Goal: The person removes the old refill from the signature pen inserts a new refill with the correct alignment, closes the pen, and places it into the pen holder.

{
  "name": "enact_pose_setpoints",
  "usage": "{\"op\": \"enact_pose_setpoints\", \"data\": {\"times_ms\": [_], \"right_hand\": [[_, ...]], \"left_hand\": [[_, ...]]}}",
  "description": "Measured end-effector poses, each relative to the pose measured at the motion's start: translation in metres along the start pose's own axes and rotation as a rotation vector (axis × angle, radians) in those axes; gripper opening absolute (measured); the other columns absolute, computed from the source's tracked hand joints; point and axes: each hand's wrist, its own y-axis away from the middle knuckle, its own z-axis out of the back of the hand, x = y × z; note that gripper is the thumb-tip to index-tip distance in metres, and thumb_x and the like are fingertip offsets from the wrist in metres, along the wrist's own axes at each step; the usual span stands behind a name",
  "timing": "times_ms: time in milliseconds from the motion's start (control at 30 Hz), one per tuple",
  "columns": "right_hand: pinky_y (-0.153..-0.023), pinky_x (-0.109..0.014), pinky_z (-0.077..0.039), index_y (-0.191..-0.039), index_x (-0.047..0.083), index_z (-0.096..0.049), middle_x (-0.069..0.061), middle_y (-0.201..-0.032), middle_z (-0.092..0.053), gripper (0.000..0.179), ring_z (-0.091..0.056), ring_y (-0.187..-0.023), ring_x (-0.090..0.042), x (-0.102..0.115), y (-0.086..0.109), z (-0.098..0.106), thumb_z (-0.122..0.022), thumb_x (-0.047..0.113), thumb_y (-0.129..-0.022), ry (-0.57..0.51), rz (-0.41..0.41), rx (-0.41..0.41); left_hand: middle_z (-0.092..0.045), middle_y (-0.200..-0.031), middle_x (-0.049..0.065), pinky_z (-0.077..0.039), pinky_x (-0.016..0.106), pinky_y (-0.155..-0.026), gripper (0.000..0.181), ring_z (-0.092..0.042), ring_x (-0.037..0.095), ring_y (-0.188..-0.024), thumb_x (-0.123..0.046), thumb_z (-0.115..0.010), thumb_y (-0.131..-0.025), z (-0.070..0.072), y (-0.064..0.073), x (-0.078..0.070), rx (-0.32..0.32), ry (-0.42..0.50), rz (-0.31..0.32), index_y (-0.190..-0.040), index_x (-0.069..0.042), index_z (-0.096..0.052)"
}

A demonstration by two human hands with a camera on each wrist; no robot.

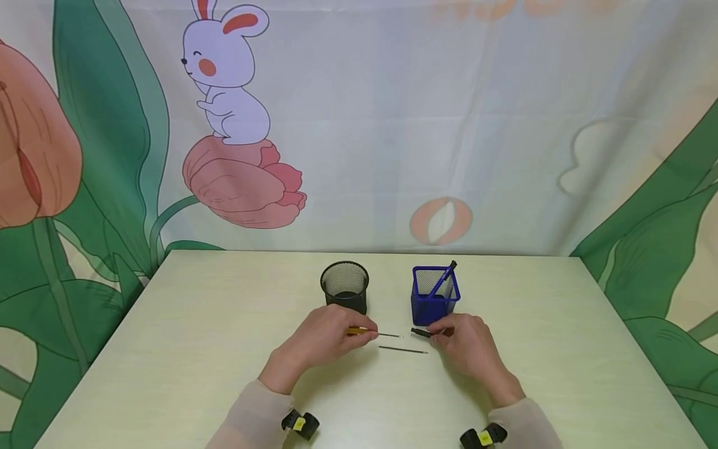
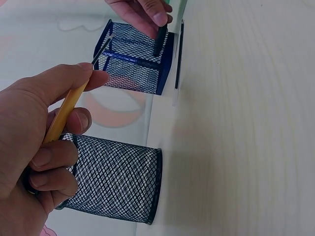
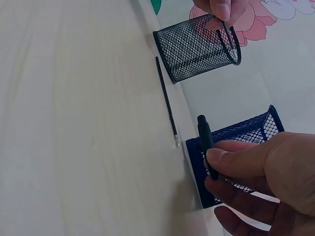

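My left hand (image 1: 331,337) grips a yellow pen barrel (image 2: 69,108), with a thin refill (image 2: 102,49) sticking out of its front end. Between thumb and fingers, my right hand (image 1: 465,343) pinches a short black pen piece (image 3: 205,135); whether it is a cap or a grip section I cannot tell. On the table between the hands lies a loose dark refill (image 1: 402,349), touched by neither. Just behind the left hand stands a black round mesh pen holder (image 1: 344,280). A blue square mesh pen holder (image 1: 429,308), behind the right hand, has a blue pen (image 1: 442,280) leaning in it.
Both holders stand upright towards the back of the pale wooden table (image 1: 224,299). A printed cloth (image 1: 359,125) with a rabbit and flowers hangs behind the table's back edge.
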Motion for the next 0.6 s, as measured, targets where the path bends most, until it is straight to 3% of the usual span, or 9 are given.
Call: {"op": "enact_pose_setpoints", "data": {"times_ms": [600], "right_hand": [[-0.070,-0.031,-0.050,-0.098,0.019,-0.084,-0.001,-0.100,-0.080,0.017,-0.069,-0.083,-0.012,0.002,0.000,0.014,-0.081,0.006,-0.087,-0.008,0.051,-0.001]], "left_hand": [[-0.078,-0.100,-0.018,-0.053,0.026,-0.072,0.017,-0.064,-0.003,-0.077,-0.039,-0.068,-0.100,0.001,0.000,0.001,-0.005,-0.003,0.022,-0.107,-0.030,-0.081]]}}
